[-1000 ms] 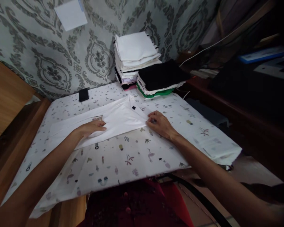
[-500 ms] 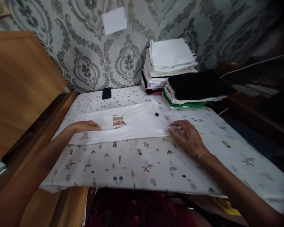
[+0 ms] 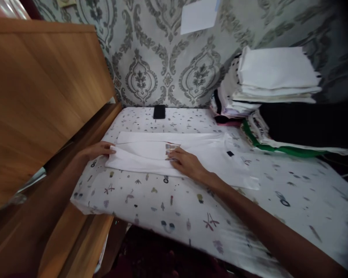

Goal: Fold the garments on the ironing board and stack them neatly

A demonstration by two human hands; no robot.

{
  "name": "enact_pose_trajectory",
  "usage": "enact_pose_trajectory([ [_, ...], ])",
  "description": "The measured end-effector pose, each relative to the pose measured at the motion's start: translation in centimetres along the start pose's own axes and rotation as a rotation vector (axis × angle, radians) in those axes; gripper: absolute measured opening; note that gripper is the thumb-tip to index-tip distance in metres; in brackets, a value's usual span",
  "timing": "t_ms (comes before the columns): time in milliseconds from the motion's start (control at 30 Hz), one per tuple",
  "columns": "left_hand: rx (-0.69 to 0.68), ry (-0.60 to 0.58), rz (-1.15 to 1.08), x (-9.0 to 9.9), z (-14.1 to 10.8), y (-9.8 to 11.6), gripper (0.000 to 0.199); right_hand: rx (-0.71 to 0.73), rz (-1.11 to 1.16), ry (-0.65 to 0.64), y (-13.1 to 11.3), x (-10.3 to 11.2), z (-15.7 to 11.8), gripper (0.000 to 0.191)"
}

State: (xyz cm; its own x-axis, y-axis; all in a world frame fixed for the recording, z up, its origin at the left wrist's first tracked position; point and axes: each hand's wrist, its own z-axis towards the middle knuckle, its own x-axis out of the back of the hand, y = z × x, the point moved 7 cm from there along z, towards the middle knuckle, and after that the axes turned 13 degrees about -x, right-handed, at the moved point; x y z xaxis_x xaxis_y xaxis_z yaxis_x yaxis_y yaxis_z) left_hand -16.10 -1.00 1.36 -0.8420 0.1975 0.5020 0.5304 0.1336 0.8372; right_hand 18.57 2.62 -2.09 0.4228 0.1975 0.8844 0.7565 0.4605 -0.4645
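A white T-shirt (image 3: 145, 164) lies lengthwise on the patterned cloth, its sides folded inward in long strips. Between the folds shows part of a coloured print (image 3: 171, 146), and a small black label (image 3: 230, 153) marks the neck end at the right. My left hand (image 3: 100, 150) is closed on the near corner of the hem at the left end, which it lifts slightly. Over the middle of the shirt, my right hand (image 3: 187, 163) has its fingers closed at the near fold beside the print; its thumb is mostly hidden.
A white patterned cloth (image 3: 174, 204) covers the work surface. At the back lies a black phone (image 3: 159, 112). Tall folded-clothes stack (image 3: 278, 69) stands at the back right, beside a lower pile topped in black (image 3: 307, 123). A wooden cabinet panel (image 3: 46, 96) borders the left side.
My right hand has moved left from the neck end to the shirt's middle. My left hand has shifted to the hem corner and closed on it. The view has turned left.
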Motion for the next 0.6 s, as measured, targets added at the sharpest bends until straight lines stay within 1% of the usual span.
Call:
enact_pose_trajectory([
  [67, -0.038, 0.155, -0.142, -0.2, -0.9, -0.6, 0.039, -0.028, 0.011, 0.042, 0.3, -0.1, -0.3, 0.025],
  [133, -0.046, 0.286, -0.209, -0.7, -1.5, -1.4, 0.044, -0.031, 0.020, 0.076, 0.4, 0.0, -0.7, 0.026],
  [200, -0.034, 0.371, -0.196, -1.5, -1.8, -2.2, 0.046, -0.023, 0.022, 0.094, 0.4, 0.1, -1.1, 0.025],
  [233, -0.028, 0.407, -0.152, -1.8, -1.9, -2.5, 0.045, -0.015, 0.025, 0.099, 0.3, 0.1, -1.1, 0.025],
  [300, -0.024, 0.461, 0.016, -1.9, -1.9, -2.8, 0.040, 0.002, 0.039, 0.108, 0.2, 0.2, -1.2, 0.025],
  [367, -0.038, 0.479, 0.252, -1.8, -2.0, -2.4, 0.033, 0.016, 0.049, 0.112, 0.2, 0.2, -1.1, 0.025],
  [467, -0.064, 0.433, 0.633, -1.8, -2.2, -1.0, 0.026, 0.011, 0.055, 0.113, 0.3, 0.2, -1.0, 0.025],
  [533, -0.019, 0.398, 0.844, -2.0, -2.7, -0.1, 0.028, 0.011, 0.082, 0.109, 0.1, 0.2, -1.2, 0.026],
  [600, 0.054, 0.375, 0.969, -2.0, -3.3, 0.5, 0.035, 0.029, 0.135, 0.104, -0.3, 0.4, -1.6, 0.026],
])
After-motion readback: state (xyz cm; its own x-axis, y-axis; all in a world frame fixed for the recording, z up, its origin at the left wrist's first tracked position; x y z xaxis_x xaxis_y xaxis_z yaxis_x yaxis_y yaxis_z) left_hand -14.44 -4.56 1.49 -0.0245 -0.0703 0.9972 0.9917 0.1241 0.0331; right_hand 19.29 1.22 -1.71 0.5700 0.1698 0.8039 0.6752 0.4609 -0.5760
